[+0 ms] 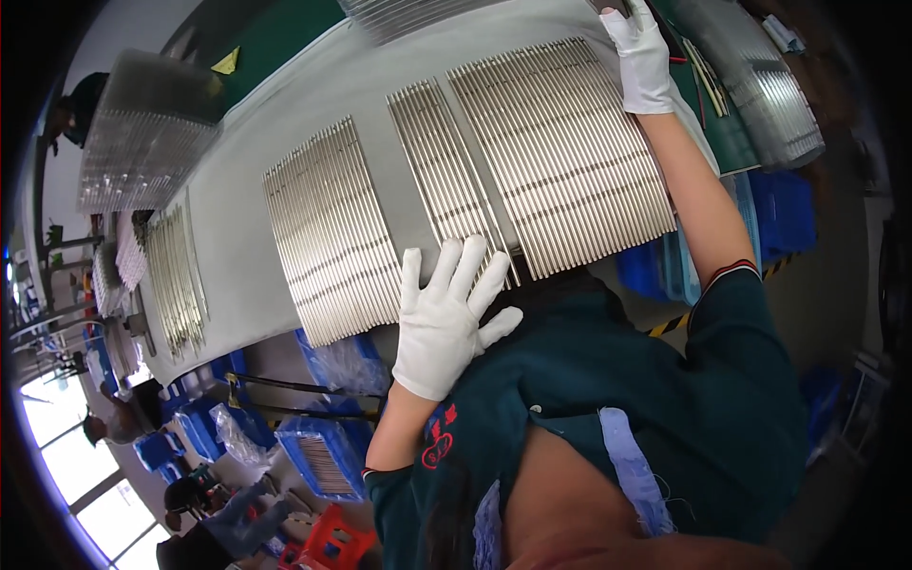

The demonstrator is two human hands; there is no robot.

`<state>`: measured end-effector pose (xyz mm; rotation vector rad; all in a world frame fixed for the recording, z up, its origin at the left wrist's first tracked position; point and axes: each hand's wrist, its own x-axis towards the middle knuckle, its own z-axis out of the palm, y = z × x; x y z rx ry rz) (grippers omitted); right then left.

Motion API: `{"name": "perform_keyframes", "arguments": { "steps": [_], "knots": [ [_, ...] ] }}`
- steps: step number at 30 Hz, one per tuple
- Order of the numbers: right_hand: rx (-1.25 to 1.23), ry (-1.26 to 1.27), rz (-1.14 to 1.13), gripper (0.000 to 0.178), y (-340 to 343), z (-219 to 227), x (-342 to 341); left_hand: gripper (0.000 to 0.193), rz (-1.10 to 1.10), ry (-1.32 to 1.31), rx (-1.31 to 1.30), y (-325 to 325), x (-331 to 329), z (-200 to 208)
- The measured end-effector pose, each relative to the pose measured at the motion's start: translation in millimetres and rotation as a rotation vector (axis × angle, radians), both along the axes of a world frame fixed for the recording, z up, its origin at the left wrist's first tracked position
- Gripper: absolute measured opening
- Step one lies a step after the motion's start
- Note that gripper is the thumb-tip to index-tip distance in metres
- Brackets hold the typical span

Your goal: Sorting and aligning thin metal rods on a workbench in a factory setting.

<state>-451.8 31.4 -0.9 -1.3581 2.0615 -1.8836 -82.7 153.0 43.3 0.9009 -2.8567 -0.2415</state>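
Head view: your left hand point(445, 328) is lying open, empty, over near ends of the middle rods point(435, 157), running away across the counter point(237, 275); farther off, your right hand point(641, 57) isn't showing its grip.

Daylight is pouring through the windows point(85, 465) beyond the left end of the bench point(233, 256), burning the panes white. Even light is falling across its top, and the metal rods point(560, 157) are gleaming in pale streaks towards its near edge. Off the near right corner, the floor point(836, 266) is lying dim. Fisheye distortion is bowing the bench's edges, black is swallowing the view's corners, and the distant background is looking softer.
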Motion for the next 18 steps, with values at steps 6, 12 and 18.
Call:
{"name": "perform_keyframes", "arguments": {
  "steps": [6,12,18],
  "knots": [
    [0.034,0.001,0.015,0.06,1.1,-0.7,-1.2,0.072,0.093,-0.122,0.01,2.7,23.3,7.7],
    [0.02,0.052,0.015,0.061,-0.3,-3.2,2.0,0.064,0.003,-0.001,0.037,-0.2,5.1,2.5],
    [0.004,0.059,0.015,0.057,-1.8,-2.4,5.1,0.063,-0.085,0.058,0.031,-2.8,-13.6,-3.5]
  ]
}}
